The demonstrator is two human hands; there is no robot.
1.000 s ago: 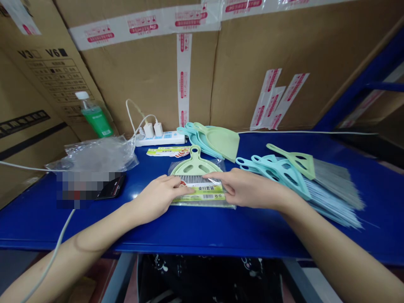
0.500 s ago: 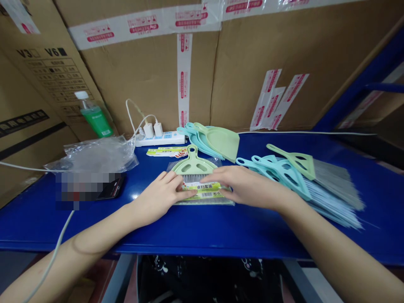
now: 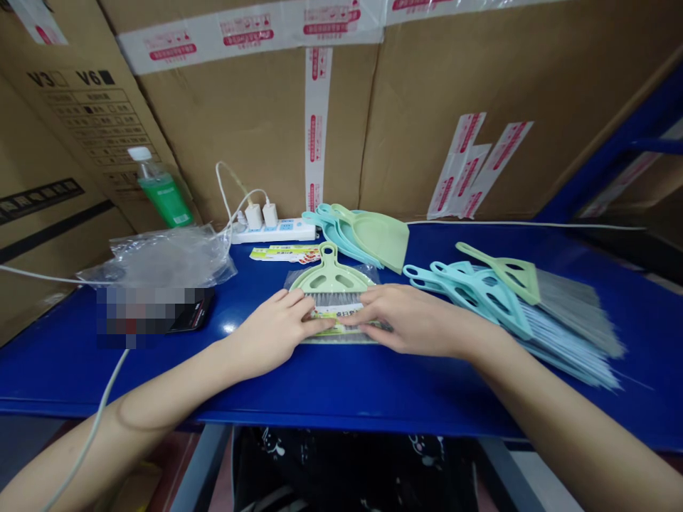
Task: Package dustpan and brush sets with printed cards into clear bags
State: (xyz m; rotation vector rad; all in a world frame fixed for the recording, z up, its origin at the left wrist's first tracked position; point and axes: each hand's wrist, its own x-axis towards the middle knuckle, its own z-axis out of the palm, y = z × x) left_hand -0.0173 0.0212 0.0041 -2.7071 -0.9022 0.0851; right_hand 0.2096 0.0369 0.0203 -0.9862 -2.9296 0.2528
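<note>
A light green dustpan lies in the middle of the blue table with a grey-bristled brush on it, inside clear plastic film. Across the bristles runs a yellow, white and green printed label. My left hand is closed at the set's left edge, its thumb stretched over the label. From the right, my right hand rests on the label with fingers extended and nothing gripped; the fingertips of both hands nearly meet. My hands cover parts of the label and the set's lower half.
Blue and green dustpans are stacked behind the set. On the right lie several brushes. Loose labels, a power strip, clear plastic bags and a green bottle occupy the back left. Cardboard boxes wall the rear.
My right hand has slid left across the label, closer to my left thumb, and covers more of the print. The left hand stays at the set's left edge. The view has shifted slightly.
</note>
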